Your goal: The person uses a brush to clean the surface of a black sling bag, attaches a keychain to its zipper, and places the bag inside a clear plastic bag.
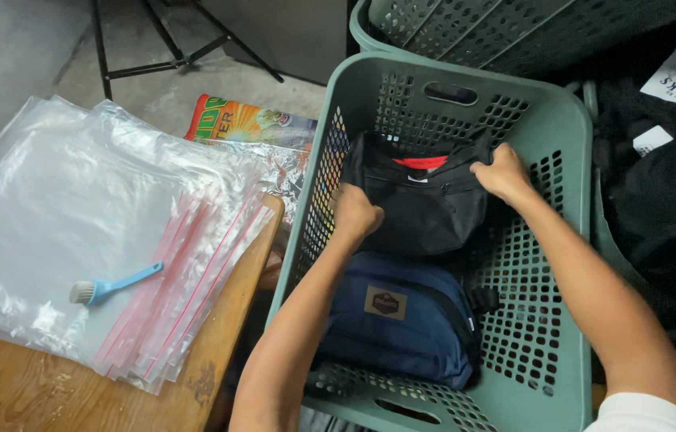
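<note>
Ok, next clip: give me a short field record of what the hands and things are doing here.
left hand: gripping black bag, left edge
right hand: gripping same bag, right top corner
container: green basket
also in basket: blue bag, nearer the person
table: clear zip bags, blue brush on top

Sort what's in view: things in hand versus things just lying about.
In hand:
left hand and right hand, both gripping the black bag
green basket holding it
navy bag beside it

Lying about:
clear zip bags
blue brush
wooden table
colourful packet
</note>
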